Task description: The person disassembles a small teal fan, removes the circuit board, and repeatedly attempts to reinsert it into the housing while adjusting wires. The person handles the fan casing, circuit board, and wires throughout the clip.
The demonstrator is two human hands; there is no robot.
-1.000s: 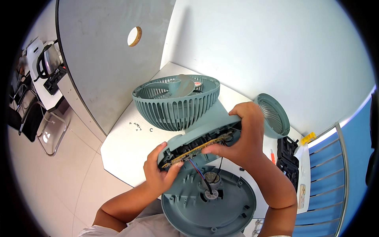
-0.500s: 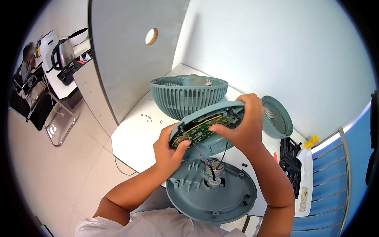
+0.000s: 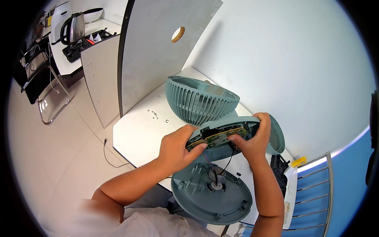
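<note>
Both hands hold a grey-green curved plastic housing (image 3: 237,121) above the table, tilted so its inside faces me. A green circuit board (image 3: 217,139) sits in it. My left hand (image 3: 177,149) grips the housing's left end, thumb at the board's lower edge. My right hand (image 3: 254,142) clasps the right end, fingers over the rim and thumb against the board. Thin wires (image 3: 228,162) run from the housing down to a small round motor (image 3: 217,173) on a round grey-green base plate (image 3: 201,205). The base plate lies close to my body, inner side up.
Behind the housing stands a ribbed fan cage (image 3: 201,103). A round cover (image 3: 278,136) is at the right, beside a black tool case (image 3: 278,168). Small screws (image 3: 153,114) and a C-shaped clip (image 3: 167,121) lie on the white table (image 3: 136,132). A grey partition (image 3: 152,59) rises at the left.
The housing has tipped, so the board now shows at a flatter angle. Both hands keep their hold. My view has turned, shifting the surroundings.
</note>
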